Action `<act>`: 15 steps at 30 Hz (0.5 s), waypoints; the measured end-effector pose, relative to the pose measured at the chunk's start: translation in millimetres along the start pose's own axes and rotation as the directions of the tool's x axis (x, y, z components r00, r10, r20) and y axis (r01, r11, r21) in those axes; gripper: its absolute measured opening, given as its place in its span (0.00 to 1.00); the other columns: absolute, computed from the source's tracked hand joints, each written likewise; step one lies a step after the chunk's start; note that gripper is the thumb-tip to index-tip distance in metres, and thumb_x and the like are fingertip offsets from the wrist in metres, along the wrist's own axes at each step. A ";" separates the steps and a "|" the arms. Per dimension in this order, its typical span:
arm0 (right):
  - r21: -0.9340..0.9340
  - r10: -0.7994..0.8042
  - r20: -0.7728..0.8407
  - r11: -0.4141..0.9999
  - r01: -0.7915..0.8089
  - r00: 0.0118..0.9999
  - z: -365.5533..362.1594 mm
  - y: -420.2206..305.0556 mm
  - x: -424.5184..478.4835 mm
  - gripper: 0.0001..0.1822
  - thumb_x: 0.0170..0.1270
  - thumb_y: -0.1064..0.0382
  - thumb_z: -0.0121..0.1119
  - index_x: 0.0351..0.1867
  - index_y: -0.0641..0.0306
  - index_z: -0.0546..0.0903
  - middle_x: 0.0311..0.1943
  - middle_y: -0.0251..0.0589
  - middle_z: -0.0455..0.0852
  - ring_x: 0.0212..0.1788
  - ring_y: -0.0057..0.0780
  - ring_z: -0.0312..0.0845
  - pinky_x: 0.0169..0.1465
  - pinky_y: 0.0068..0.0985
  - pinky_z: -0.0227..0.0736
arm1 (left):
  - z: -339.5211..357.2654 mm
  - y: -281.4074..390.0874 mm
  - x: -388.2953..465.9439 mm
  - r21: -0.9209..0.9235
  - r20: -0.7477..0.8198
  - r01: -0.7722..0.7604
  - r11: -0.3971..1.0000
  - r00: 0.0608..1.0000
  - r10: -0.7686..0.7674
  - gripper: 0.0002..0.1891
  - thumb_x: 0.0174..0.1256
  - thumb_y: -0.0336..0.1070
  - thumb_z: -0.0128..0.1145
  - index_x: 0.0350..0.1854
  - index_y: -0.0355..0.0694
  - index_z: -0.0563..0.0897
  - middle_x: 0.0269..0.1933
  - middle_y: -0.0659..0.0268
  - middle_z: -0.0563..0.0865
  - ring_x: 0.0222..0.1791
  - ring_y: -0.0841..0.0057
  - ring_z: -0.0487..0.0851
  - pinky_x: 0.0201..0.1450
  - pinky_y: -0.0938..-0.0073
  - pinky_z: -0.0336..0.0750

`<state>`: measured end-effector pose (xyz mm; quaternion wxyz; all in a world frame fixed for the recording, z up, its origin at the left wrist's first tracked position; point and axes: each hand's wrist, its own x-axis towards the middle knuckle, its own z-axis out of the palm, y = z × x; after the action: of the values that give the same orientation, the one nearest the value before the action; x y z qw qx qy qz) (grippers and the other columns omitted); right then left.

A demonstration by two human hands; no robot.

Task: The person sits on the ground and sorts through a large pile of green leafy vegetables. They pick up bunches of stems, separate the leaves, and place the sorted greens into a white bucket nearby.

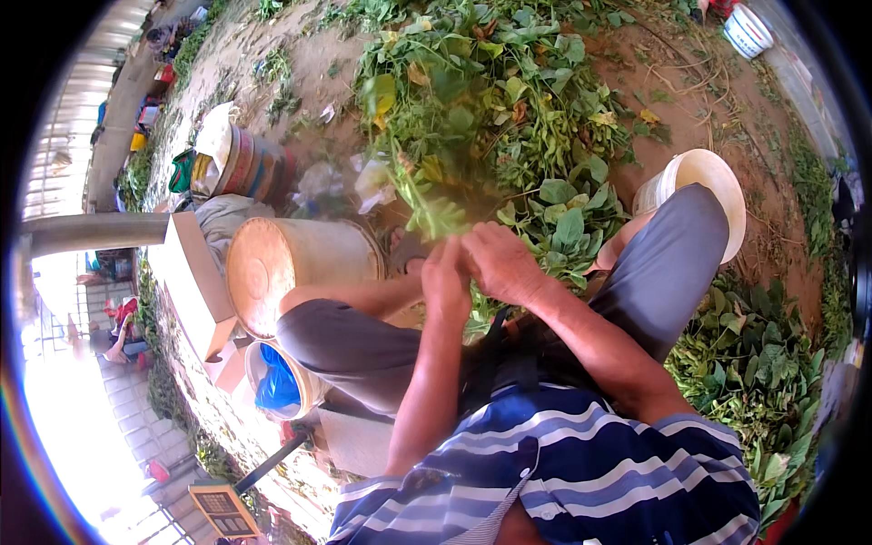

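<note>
Close together in front of my lap, my left hand point(446, 283) and my right hand point(503, 262) grip the base of a green bean plant stalk point(426, 204) bearing pods. The stalk points up and away, and its leafy top is blurred. The fingertips are partly hidden behind the hands, so which fingers pinch the stem cannot be told. Beyond them a large heap of pulled bean plants point(552, 129) with green and yellowing leaves and pods lies on the bare soil. Near my right knee stands an open white plastic bucket point(732, 197).
An upturned or lidded bucket point(334, 248) stands by my left knee, beside a bucket holding a blue plastic bag point(276, 381) and a cardboard box point(194, 286). More bean plants point(749, 368) lie at my right. A striped bucket point(252, 163) stands farther left.
</note>
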<state>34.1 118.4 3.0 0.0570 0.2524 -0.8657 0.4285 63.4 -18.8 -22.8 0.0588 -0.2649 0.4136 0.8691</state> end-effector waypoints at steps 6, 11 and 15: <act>-0.133 -0.092 0.007 0.987 0.092 0.996 -3.5 -8.9 -1.3 0.10 0.55 0.64 0.60 0.38 0.61 0.77 0.34 0.42 0.73 0.42 0.43 0.71 0.48 0.39 0.66 | 8.2 24.9 2.4 0.090 -0.069 -0.038 0.995 0.997 0.045 0.11 0.69 0.32 0.57 0.48 0.32 0.81 0.38 0.66 0.83 0.35 0.78 0.81 0.38 0.77 0.74; -0.193 -0.035 0.121 0.979 0.058 0.992 -5.7 -7.2 -1.7 0.20 0.57 0.65 0.63 0.52 0.65 0.78 0.44 0.45 0.75 0.52 0.47 0.70 0.59 0.41 0.65 | 11.3 31.3 5.7 0.219 -0.033 -0.033 0.975 0.999 0.041 0.08 0.70 0.27 0.54 0.49 0.33 0.79 0.39 0.64 0.84 0.35 0.77 0.81 0.41 0.76 0.77; 0.259 0.170 0.045 0.950 -0.176 0.984 -3.2 -3.9 -3.2 0.21 0.62 0.58 0.66 0.52 0.69 0.78 0.48 0.44 0.80 0.55 0.39 0.75 0.61 0.36 0.68 | 9.9 36.9 10.0 0.024 0.028 -0.046 0.999 0.999 0.046 0.14 0.71 0.25 0.49 0.56 0.31 0.77 0.42 0.62 0.84 0.38 0.74 0.82 0.45 0.74 0.79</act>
<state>38.4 120.2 6.8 -0.0241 0.1854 -0.8209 0.5396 38.9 -36.6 2.6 0.0478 -0.2426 0.4295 0.8686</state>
